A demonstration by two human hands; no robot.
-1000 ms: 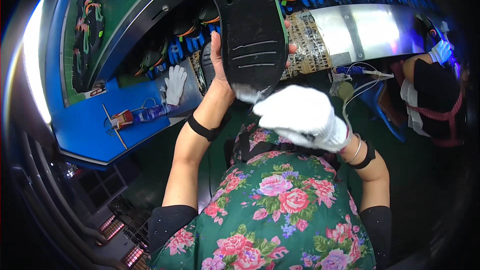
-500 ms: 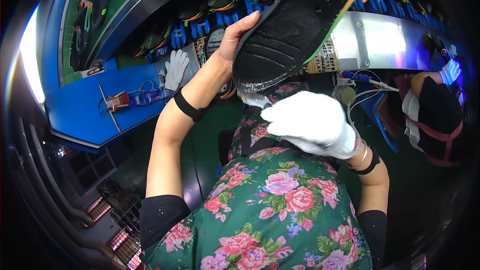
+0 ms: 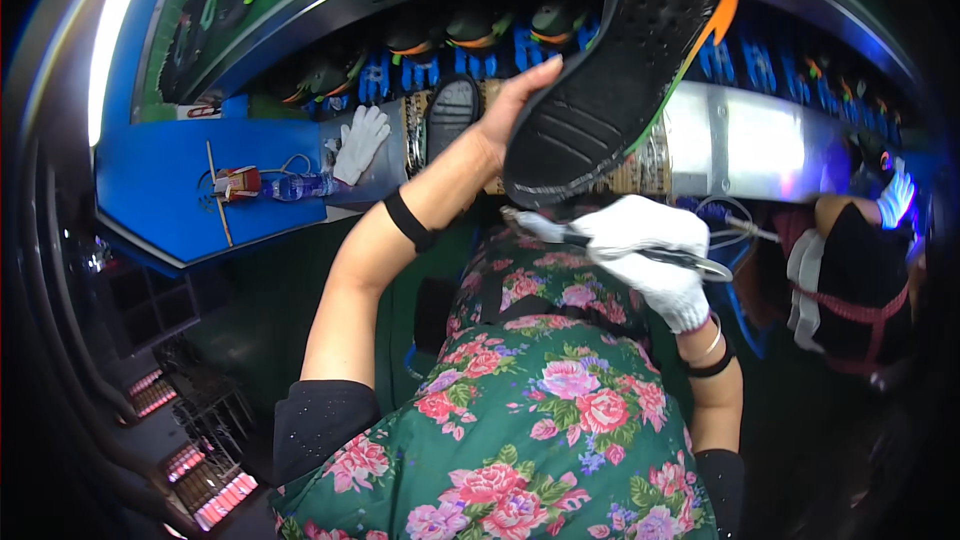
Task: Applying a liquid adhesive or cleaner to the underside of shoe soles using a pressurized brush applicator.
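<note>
My bare left hand [image 3: 512, 112] grips a black shoe sole [image 3: 600, 110] by its left edge. The sole is tilted up in front of me, its inner face showing, with an orange and green rim. In a white knit glove, my right hand [image 3: 650, 252] is closed around a slim brush [image 3: 548, 229]. The brush's bristle end points left, just below the sole's lower end and apart from it. Its dark handle runs back across the glove. My left fingertips behind the sole are hidden.
Another black sole [image 3: 453, 118] lies on the bench beyond my left forearm. A blue table [image 3: 150, 175] at left holds a white glove [image 3: 361, 144] and a bluish bottle [image 3: 297, 187]. Dark shoes [image 3: 472, 30] line the back. A co-worker [image 3: 855, 260] is at right.
The sole has moved farther from me and a little right. My right hand has lowered and turned, bringing the brush away from the sole's end and into clearer view.
</note>
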